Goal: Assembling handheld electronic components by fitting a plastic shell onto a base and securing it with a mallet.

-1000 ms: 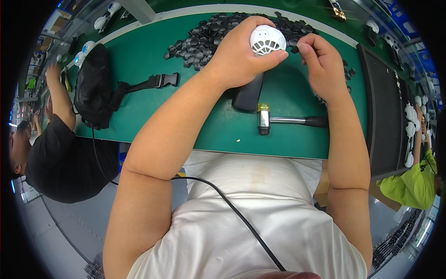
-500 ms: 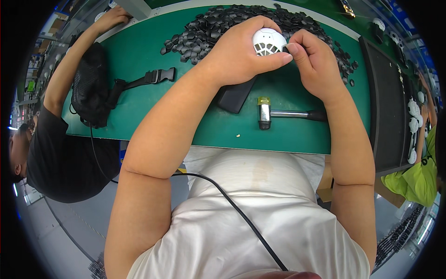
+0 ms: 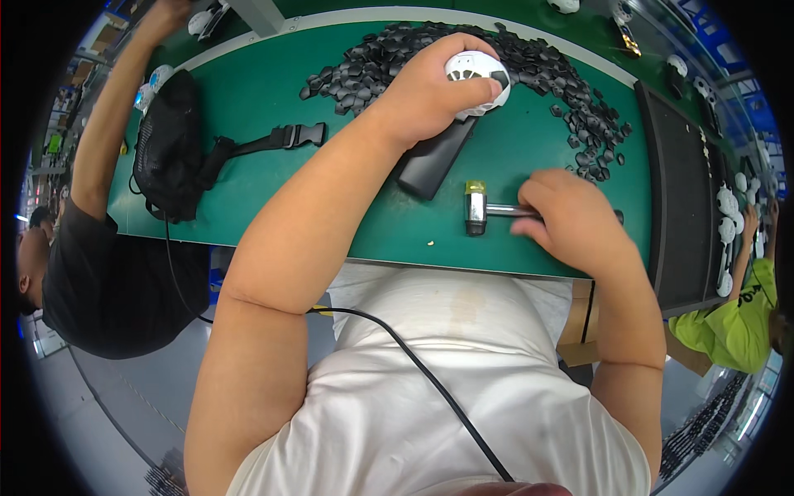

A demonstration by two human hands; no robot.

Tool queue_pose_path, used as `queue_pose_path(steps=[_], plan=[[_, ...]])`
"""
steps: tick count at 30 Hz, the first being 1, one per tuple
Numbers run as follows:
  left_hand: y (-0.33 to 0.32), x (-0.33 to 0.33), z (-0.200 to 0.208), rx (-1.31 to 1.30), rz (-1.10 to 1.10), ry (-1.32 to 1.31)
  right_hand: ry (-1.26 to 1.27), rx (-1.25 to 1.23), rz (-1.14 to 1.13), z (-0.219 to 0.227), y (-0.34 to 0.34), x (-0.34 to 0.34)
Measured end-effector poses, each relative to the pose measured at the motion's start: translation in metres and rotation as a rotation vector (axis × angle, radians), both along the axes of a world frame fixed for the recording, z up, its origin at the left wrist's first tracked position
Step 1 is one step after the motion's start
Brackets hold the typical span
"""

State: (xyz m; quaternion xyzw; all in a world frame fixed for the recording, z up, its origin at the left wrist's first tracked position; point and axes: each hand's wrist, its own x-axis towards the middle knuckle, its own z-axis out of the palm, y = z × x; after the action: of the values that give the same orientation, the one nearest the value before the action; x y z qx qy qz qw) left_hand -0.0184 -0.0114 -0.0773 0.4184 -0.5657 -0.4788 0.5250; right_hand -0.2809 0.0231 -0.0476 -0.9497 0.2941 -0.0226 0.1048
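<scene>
My left hand [image 3: 434, 91] grips a round white plastic part with slots [image 3: 478, 73], held above the green table [image 3: 273, 190]. Just under it lies a black rectangular block [image 3: 430, 161]. My right hand [image 3: 571, 219] has its fingers closed around the handle of a small hammer, whose metal head [image 3: 475, 208] rests on the mat near the table's front edge. A big heap of small black plastic pieces [image 3: 538, 70] spreads behind both hands.
A black bag with a buckled strap [image 3: 178, 157] lies at the table's left. A person in a black shirt [image 3: 99, 273] reaches up on the left. Right of a dark tray [image 3: 682, 190], a person in a yellow-green top [image 3: 736, 331] handles white parts.
My right hand left the white part, dropped toward the table's front edge and took hold of the hammer handle. My left hand still holds the white part.
</scene>
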Motion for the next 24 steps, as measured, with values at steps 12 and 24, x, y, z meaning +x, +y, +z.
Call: queue_pose_path(steps=[12, 24], plan=[[0.008, 0.001, 0.008, 0.012, -0.163, 0.309, -1.235, 0.364, 0.009, 0.029, 0.01, 0.005], [0.008, -0.006, 0.004, -0.093, -0.097, 0.191, -1.114, 0.323, -0.231, 0.044, 0.018, 0.022]])
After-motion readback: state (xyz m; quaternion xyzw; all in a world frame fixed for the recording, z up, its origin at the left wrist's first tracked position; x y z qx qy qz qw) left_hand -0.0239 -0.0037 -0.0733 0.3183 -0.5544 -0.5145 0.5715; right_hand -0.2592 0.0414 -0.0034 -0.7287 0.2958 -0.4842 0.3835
